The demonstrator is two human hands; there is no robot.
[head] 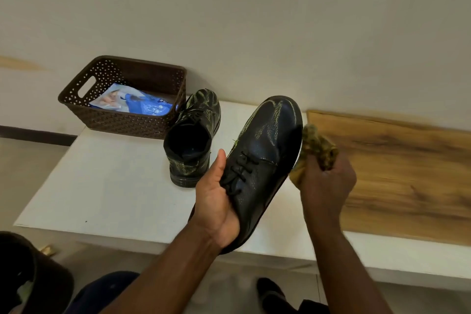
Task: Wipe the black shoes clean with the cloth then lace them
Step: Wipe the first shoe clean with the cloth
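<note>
My left hand (216,201) grips a black laced shoe (265,150) by its heel and holds it above the white table, toe pointing away and tilted to the right. My right hand (327,181) is closed on a crumpled yellow-green cloth (318,146), which touches the shoe's right side near the toe. A second black shoe (193,135) stands upright on the table to the left, its laces loose at the tongue and greenish streaks on its leather.
A brown perforated basket (122,120) with a blue and white packet (137,103) sits at the table's (102,186) far left corner. A wooden board (407,173) covers the table's right part. A dark bin (38,278) stands bottom left; the wall is close behind.
</note>
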